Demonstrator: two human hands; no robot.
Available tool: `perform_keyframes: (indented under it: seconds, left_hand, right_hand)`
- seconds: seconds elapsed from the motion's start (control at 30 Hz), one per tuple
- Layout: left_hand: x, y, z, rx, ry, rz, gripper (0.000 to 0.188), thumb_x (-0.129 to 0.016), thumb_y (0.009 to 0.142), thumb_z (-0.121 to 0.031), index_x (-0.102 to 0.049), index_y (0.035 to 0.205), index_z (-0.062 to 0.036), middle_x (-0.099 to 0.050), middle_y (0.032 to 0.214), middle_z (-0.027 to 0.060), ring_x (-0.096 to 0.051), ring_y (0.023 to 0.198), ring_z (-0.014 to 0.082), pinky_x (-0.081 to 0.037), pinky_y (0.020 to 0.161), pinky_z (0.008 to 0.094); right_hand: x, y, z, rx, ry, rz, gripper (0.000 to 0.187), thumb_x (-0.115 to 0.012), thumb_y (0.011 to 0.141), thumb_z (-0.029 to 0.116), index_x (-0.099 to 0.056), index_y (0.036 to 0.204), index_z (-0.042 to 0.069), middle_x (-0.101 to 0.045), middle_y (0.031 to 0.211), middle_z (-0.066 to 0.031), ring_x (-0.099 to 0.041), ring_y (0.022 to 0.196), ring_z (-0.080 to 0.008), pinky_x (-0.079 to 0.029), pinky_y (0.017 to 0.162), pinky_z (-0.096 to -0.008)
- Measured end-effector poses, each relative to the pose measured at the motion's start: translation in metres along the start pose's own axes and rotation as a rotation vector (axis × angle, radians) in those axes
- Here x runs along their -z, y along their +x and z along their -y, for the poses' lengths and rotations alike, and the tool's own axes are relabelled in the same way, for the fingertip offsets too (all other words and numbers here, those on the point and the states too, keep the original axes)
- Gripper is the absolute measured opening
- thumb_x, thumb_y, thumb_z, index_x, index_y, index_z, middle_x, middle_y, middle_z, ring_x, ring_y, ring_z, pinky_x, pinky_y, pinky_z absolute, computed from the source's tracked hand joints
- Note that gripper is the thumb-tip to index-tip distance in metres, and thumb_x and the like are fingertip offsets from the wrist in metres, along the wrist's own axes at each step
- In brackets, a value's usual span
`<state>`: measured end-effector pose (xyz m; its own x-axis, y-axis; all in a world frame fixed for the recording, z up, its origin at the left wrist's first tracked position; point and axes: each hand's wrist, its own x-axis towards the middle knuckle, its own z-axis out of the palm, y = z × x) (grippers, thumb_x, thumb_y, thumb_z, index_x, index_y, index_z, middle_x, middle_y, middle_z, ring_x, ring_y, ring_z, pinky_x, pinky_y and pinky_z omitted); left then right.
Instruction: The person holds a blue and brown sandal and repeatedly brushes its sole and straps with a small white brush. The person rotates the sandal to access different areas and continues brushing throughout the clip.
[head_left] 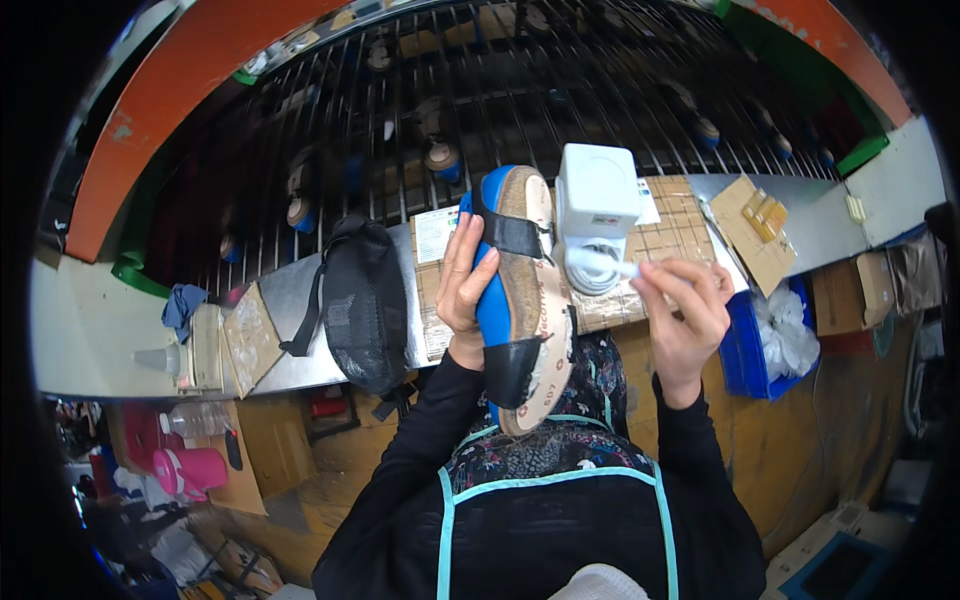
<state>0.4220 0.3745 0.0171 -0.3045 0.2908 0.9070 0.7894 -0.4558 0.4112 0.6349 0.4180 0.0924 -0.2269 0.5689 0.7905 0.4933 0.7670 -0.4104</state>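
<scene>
In front of my body, my left hand (pixel 464 300) grips the left side of a sandal on a blue shoe last (pixel 494 300). Its sole side faces up, with cork edges, a pale printed insole sheet (pixel 552 320) and two black straps wrapped across. My right hand (pixel 690 315) pinches a thin white stick-like tool (pixel 612 263), blurred, probably a brush. The tool's tip lies over the round mouth of a white container (pixel 594 284), just right of the sandal. A white boxy part (pixel 600 185) rises behind that mouth.
Beyond the bench, a dark roller conveyor (pixel 400 120) carries several blue lasts (pixel 443 160). A black mesh bag (pixel 365 305) lies left of me. Cardboard (pixel 680 215) covers the bench under the container. At right are a yellow block (pixel 765 215) and a blue bin (pixel 745 345) with white plastic.
</scene>
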Motion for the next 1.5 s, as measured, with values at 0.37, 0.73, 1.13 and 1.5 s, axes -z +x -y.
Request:
perform_keyframes:
  seconds: [0.37,0.73,1.13,1.5]
  left_hand:
    - [0.043,-0.001,-0.003,-0.099,0.137,0.119,0.04,-0.073,0.079,-0.016,-0.055,0.115,-0.0188,-0.059,0.129,0.0179,-0.053,0.122,0.0439,-0.04,0.103,0.0548]
    - [0.055,0.0,-0.005,-0.125,0.189,0.131,0.033,-0.068,0.082,-0.013,-0.053,0.111,-0.0186,-0.062,0.124,0.0159,-0.056,0.118,0.0437,-0.042,0.099,0.0584]
    - [0.058,0.007,-0.007,-0.128,0.193,0.159,0.031,-0.067,0.083,-0.014,-0.055,0.11,-0.0207,-0.064,0.122,0.0133,-0.057,0.118,0.0419,-0.043,0.098,0.0575]
    - [0.058,0.018,-0.012,-0.169,0.165,0.172,0.033,-0.069,0.08,-0.017,-0.056,0.109,-0.0214,-0.064,0.124,0.0115,-0.057,0.117,0.0413,-0.045,0.096,0.057]
  right_hand:
    - [-0.045,-0.019,0.039,-0.353,0.412,0.167,0.017,-0.077,0.079,0.007,-0.076,0.095,0.006,-0.057,0.091,-0.0028,-0.054,0.07,-0.0104,-0.04,0.068,-0.0235]
    - [-0.062,0.011,0.03,-0.093,0.124,0.055,0.021,-0.08,0.074,0.011,-0.076,0.094,0.012,-0.058,0.087,-0.0002,-0.054,0.075,-0.0114,-0.029,0.078,-0.0299]
    - [-0.042,0.019,0.021,0.105,0.123,0.158,0.021,-0.081,0.069,0.011,-0.076,0.09,0.014,-0.058,0.083,0.0005,-0.053,0.077,-0.0134,-0.028,0.077,-0.0313]
    - [-0.033,0.028,0.012,0.196,0.163,0.138,0.026,-0.082,0.067,0.011,-0.076,0.092,0.014,-0.059,0.083,0.0009,-0.052,0.076,-0.0128,-0.027,0.077,-0.0324]
